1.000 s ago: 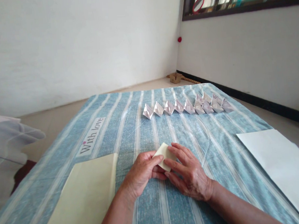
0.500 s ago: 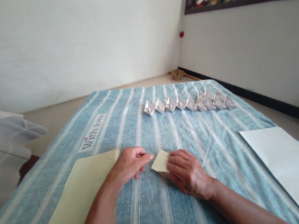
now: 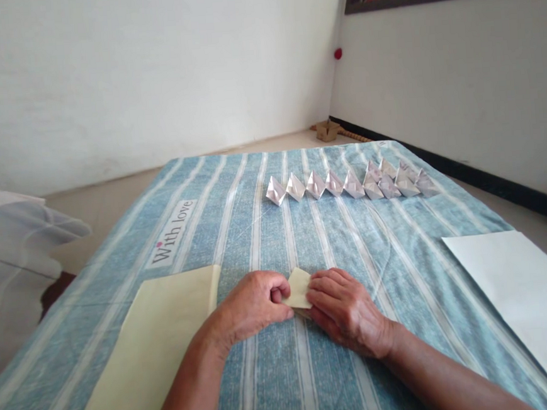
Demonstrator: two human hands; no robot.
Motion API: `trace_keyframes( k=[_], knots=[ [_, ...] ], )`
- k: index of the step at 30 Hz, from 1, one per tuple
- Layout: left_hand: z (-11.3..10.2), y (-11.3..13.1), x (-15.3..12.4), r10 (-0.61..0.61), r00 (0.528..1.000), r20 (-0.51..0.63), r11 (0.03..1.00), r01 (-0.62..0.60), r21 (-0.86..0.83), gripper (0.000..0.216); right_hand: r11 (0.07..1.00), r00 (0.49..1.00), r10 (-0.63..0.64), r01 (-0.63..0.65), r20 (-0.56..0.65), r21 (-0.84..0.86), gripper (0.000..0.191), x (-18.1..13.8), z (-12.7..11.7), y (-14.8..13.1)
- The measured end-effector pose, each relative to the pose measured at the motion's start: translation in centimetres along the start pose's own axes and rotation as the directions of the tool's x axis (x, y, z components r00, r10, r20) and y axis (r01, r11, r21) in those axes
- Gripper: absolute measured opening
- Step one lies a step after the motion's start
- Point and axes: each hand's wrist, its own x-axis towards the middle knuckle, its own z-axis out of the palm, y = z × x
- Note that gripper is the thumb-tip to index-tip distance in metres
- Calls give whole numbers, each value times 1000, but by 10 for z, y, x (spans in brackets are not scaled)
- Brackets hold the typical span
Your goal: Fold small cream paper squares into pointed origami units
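Note:
A small folded piece of pale yellow paper (image 3: 299, 287) lies on the blue striped cloth (image 3: 256, 219) between my hands. My left hand (image 3: 250, 306) is curled, its thumb and fingers pinching the paper's left edge. My right hand (image 3: 345, 310) presses down on the paper's right side with its fingers closed over it. Most of the folded paper is hidden under the two hands.
A stack of pale yellow sheets (image 3: 156, 347) lies to the left, a white sheet (image 3: 522, 299) to the right. Several folded white paper boats (image 3: 352, 184) stand in a row at the far side. A white cloth bundle (image 3: 12, 251) is at the left edge.
My left hand drew away from the folded paper, then came back and pinched its left edge. My right hand stayed on the paper. The camera tilted slightly down.

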Motion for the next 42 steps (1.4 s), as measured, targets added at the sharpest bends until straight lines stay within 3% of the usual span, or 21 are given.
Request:
trace_keyframes(
  k=[7,16,23,42],
  knots=[
    [-1,2,-2,-5,999,-37,999,6,47,1,999,1000,23,-23,-4,30,21,0,-1,1],
    [-3,0,-2,27,999,-39,997,-24,68,17,993,997,76,-74,-18,95,19,-3,1,5],
    [0,-1,-1,17,997,-76,996,-10,88,18,978,981,172,-159,-88,136,29,-8,5,9],
    [0,6,0,-25,996,-81,983,39,177,18,931,929,345,-321,-132,174,12,-9,4,14]
  ],
)
